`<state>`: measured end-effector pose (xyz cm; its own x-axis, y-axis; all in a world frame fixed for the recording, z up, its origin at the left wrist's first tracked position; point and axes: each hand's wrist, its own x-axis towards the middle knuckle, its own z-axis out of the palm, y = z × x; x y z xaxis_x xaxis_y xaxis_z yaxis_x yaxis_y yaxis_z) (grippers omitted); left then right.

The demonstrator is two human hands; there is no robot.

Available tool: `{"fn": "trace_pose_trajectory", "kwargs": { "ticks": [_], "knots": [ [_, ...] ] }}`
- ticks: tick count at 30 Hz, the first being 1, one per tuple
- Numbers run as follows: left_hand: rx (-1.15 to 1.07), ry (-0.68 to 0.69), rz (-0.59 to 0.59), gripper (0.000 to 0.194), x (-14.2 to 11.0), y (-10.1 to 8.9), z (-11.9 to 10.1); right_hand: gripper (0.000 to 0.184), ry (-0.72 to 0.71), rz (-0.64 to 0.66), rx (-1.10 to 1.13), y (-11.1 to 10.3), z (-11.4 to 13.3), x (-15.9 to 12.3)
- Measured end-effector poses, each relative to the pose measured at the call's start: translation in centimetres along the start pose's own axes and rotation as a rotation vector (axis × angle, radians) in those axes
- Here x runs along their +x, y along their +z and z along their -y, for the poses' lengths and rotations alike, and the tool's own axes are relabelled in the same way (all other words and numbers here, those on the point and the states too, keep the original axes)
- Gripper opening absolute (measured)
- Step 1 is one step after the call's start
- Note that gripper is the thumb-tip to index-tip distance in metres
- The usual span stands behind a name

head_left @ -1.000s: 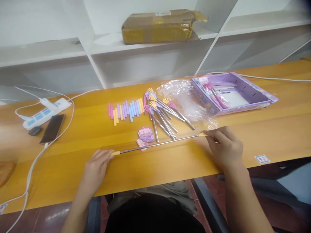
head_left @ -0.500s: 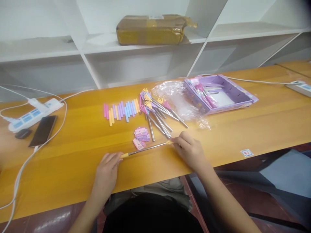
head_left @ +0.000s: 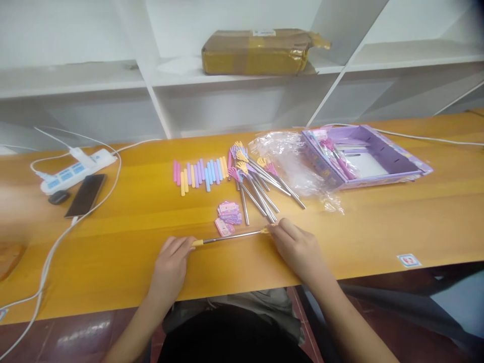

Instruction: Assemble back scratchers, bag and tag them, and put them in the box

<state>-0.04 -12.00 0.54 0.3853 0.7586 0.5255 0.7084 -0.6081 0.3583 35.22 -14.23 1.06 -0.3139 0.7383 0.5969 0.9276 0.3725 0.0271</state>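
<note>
I hold a thin telescopic metal rod level just above the wooden table. My left hand pinches its yellow handle end. My right hand is closed on the other end, where a bit of yellow shows. Just behind the rod lie a small stack of pink cards and a bundle of similar metal rods with coloured hand-shaped tips. A row of pastel handle sleeves lies to the left of the bundle.
A crumpled clear plastic bag and a purple box tray sit at the right. A power strip, a phone and white cables lie at the left. A taped cardboard parcel rests on the white shelf behind.
The rod has shortened a lot: my right hand slid left along the table toward my left hand, pushing the rod's sections together. My left hand stayed on the yellow handle.
</note>
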Motion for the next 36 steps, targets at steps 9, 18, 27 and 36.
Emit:
{"fn": "trace_pose_trajectory", "kwargs": {
  "ticks": [9, 18, 27, 36],
  "knots": [
    [0.021, 0.093, -0.093, 0.033, -0.1, -0.3, -0.3, 0.021, 0.022, -0.073, 0.011, -0.3, 1.2, 0.1],
    [-0.006, 0.137, -0.081, 0.026, -0.2, 0.1, -0.6, 0.026, -0.071, -0.095, 0.164, 0.9, 6.2, 0.7],
    [-0.032, 0.123, 0.018, 0.022, -0.8, 0.7, -0.9, 0.026, -0.080, -0.022, 0.227, 2.1, 8.2, -0.1],
    [-0.022, 0.099, -0.008, 0.021, -0.9, 0.5, -0.8, 0.025, -0.107, -0.055, 0.196, 2.3, 8.5, 1.1]
  ]
}}
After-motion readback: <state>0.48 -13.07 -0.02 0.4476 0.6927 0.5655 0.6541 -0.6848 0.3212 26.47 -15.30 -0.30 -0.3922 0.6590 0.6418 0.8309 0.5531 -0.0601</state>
